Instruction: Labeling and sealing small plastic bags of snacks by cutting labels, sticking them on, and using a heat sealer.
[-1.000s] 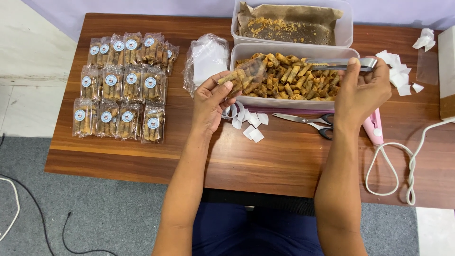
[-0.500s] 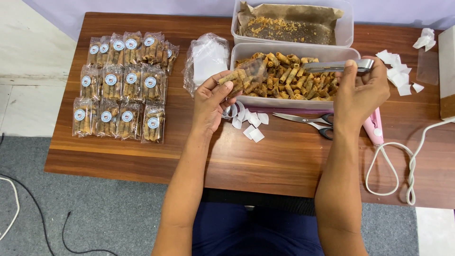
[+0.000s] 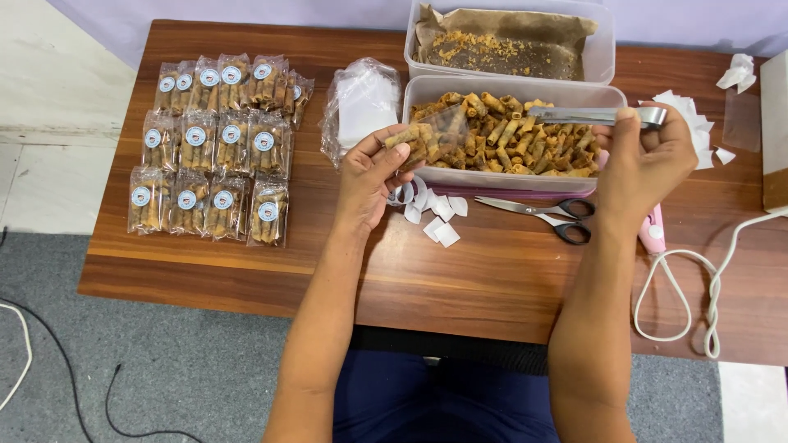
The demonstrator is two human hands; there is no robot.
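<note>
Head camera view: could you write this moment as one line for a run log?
left hand: holds small clear bag part-filled with rolls | right hand: holds metal tongs over tub of fried rolls | scissors on table

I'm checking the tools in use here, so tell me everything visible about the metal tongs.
The tongs look like plain, shiny steel: two long flat arms joined at a rounded end. The right hand grips that end, holding them level over the snack-filled tub, tips pointing left, arms close together. Whether the tips hold a snack cannot be told.
</note>
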